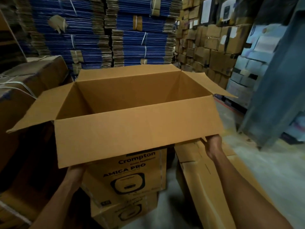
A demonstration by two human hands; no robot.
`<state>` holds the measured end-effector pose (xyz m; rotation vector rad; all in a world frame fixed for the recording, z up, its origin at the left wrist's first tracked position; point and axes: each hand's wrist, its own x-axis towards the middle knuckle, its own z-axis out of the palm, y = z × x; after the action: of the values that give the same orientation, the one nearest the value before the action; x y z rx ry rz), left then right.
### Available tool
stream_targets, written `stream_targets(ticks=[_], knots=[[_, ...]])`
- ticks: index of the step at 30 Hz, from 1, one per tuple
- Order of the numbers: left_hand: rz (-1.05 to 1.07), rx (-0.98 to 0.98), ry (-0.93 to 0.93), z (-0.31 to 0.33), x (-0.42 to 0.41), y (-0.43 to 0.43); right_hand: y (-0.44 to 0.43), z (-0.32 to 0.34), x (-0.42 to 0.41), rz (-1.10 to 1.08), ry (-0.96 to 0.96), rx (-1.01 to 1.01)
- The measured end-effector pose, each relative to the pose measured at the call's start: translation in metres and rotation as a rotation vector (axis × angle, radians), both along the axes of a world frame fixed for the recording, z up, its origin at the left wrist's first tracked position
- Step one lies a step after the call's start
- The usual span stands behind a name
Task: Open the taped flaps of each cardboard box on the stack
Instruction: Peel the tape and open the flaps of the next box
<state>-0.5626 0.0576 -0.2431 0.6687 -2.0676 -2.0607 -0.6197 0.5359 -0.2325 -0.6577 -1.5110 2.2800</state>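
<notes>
L hand & R hand sit under near flap of box; fingers hidden, can't tell grip. We'd keep it level, flaps wide.

warehouse – stacked cartons, flat-packed cardboard bundles

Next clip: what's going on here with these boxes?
A person holds a plain cardboard box in front of them. The left hand and right hand both reach under its near flap, where the fingers are hidden. All four flaps are folded outward, and the part of the inside that shows is empty. Below it a printed Crompton box stands on a second printed box. Whether those two are opened cannot be seen.
</notes>
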Motion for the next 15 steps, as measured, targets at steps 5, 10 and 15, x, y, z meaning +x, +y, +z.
stream_targets(ticks=[5,10,15], knots=[[-0.034,-0.141,-0.152,-0.017,-0.015,-0.003,-0.006,-0.017,-0.004,0.246,-0.064,0.304],[0.034,-0.136,-0.12,0.0,-0.018,0.0,-0.004,-0.016,-0.016,0.217,-0.034,0.449],[0.105,-0.162,0.145,0.064,-0.008,0.012,-0.006,0.038,-0.031,0.234,0.101,0.467]])
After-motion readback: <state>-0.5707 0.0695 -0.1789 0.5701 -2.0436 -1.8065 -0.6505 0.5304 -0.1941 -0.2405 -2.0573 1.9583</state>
